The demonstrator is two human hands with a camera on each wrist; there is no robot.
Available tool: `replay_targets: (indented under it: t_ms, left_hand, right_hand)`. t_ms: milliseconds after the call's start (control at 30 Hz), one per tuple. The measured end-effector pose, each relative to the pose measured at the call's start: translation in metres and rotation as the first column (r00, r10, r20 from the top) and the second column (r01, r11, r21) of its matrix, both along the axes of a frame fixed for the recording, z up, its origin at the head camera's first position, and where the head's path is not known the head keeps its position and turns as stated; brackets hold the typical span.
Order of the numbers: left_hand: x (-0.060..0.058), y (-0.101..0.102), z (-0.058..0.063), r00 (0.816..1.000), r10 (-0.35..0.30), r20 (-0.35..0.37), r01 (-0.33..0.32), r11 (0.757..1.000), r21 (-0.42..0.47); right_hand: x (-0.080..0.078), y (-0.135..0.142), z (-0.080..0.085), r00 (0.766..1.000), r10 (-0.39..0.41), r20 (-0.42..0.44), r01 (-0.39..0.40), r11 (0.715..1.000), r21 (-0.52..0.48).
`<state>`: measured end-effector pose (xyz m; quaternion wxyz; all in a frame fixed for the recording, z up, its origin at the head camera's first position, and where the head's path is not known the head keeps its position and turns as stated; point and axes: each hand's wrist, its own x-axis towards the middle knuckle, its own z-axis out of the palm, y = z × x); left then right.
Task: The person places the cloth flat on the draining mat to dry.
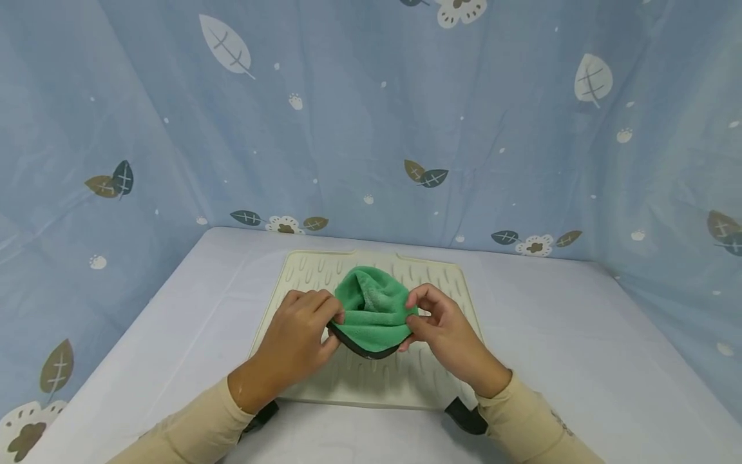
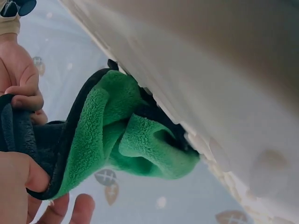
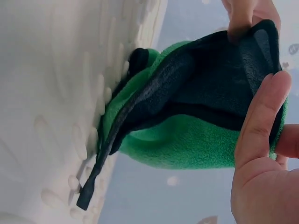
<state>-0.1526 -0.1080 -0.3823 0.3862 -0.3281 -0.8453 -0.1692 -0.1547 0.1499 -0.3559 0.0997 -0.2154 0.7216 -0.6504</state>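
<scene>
A plush towel (image 1: 373,322), green on one side with dark edging, is bunched up over the middle of the mat in the head view. My left hand (image 1: 301,332) pinches its left edge between thumb and fingers, while my right hand (image 1: 443,332) pinches the right edge. Its dark grey reverse (image 3: 210,88) shows in the right wrist view, along with a narrow dark strip (image 3: 88,191) hanging toward the mat. The green folds (image 2: 93,135) reach down close to the mat in the left wrist view.
Beneath the towel lies a cream ribbed mat (image 1: 406,380) on a table with a white cover (image 1: 539,335). Blue curtains (image 1: 371,116) with leaf prints stand behind and at both sides. Dark straps (image 1: 464,415) show near the wrists.
</scene>
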Motion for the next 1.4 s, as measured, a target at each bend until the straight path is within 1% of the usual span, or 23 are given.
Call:
replay_targets:
  t_ms: [67,167,267,333,400,500,567,600,667,733,800,833,900,1000,1100,1167,1267,1300,1333,1400]
  left_hand:
    - [-0.001,0.0,0.0,1.0,0.002,0.011,-0.002,1.0,0.011]
    - [0.0,-0.001,0.0,0.998,0.018,0.058,-0.018,1.0,0.012]
    - [0.0,-0.001,0.0,0.992,0.047,0.114,-0.046,0.999,-0.012]
    - [0.0,-0.001,0.0,0.989,0.059,0.135,-0.055,0.998,-0.033]
    - [0.0,-0.001,0.0,0.987,0.064,0.146,-0.058,0.997,-0.05]
    - [0.0,-0.001,-0.001,0.985,0.065,0.158,-0.054,0.996,-0.069]
    - [0.0,-0.001,-0.002,0.98,0.068,0.185,-0.05,0.994,-0.098]
    - [0.001,-0.002,-0.002,0.977,0.066,0.201,-0.043,0.992,-0.117]
    - [0.002,-0.002,-0.002,0.966,0.048,0.255,-0.007,0.987,-0.159]
    - [0.003,-0.002,-0.002,0.951,0.01,0.309,0.053,0.979,-0.196]
    - [0.004,-0.002,-0.002,0.941,-0.041,0.336,0.12,0.969,-0.217]
    - [0.004,-0.002,-0.003,0.938,-0.07,0.338,0.152,0.963,-0.222]
    - [0.003,-0.001,-0.003,0.942,-0.125,0.311,0.202,0.953,-0.227]
    - [0.003,-0.002,-0.005,0.951,-0.206,0.231,0.258,0.94,-0.224]
    - [0.002,-0.002,-0.005,0.954,-0.255,0.157,0.285,0.934,-0.217]
    - [0.001,-0.002,-0.005,0.958,-0.257,0.127,0.279,0.937,-0.209]
    - [0.001,-0.002,-0.005,0.966,-0.228,0.118,0.247,0.95,-0.19]
    - [0.0,-0.002,-0.005,0.969,-0.216,0.12,0.235,0.955,-0.181]
    - [0.0,-0.001,-0.005,0.971,-0.207,0.12,0.225,0.959,-0.172]
    - [0.0,-0.001,-0.005,0.974,-0.195,0.116,0.212,0.966,-0.15]
  right_hand:
    - [0.0,0.001,0.001,1.0,-0.004,0.005,0.003,1.0,0.012]
    - [0.0,0.001,0.002,1.0,0.014,0.011,-0.014,0.999,0.035]
    - [0.0,0.002,0.002,0.999,0.05,0.015,-0.051,0.997,0.06]
    - [0.0,0.003,0.002,0.998,0.059,0.005,-0.06,0.995,0.084]
    - [0.0,0.003,0.002,0.999,0.039,-0.011,-0.037,0.993,0.109]
    - [-0.002,0.004,0.001,0.999,-0.014,-0.045,0.021,0.987,0.159]
    - [-0.003,0.004,-0.001,0.998,-0.026,-0.061,0.037,0.98,0.193]
    - [-0.004,0.004,-0.002,0.997,-0.023,-0.07,0.037,0.976,0.215]
    - [-0.005,0.004,-0.005,0.997,0.001,-0.083,0.02,0.966,0.257]
    - [-0.005,0.005,-0.008,0.994,0.033,-0.102,-0.001,0.953,0.304]
    - [-0.006,0.006,-0.011,0.991,0.06,-0.12,-0.014,0.937,0.349]
    - [-0.006,0.006,-0.011,0.99,0.069,-0.125,-0.019,0.93,0.366]
    - [-0.006,0.006,-0.012,0.987,0.079,-0.138,-0.019,0.919,0.393]
    - [-0.005,0.005,-0.012,0.986,0.082,-0.145,-0.016,0.913,0.408]
    - [-0.004,0.004,-0.011,0.985,0.069,-0.159,0.002,0.912,0.409]
    - [-0.004,0.005,-0.011,0.983,0.052,-0.176,0.025,0.913,0.408]
    - [-0.004,0.005,-0.011,0.974,0.003,-0.226,0.094,0.904,0.417]
    - [-0.004,0.004,-0.011,0.966,-0.015,-0.257,0.126,0.898,0.422]
    - [-0.004,0.004,-0.011,0.953,-0.031,-0.302,0.166,0.886,0.432]
    - [-0.003,0.003,-0.011,0.914,-0.064,-0.4,0.259,0.852,0.456]
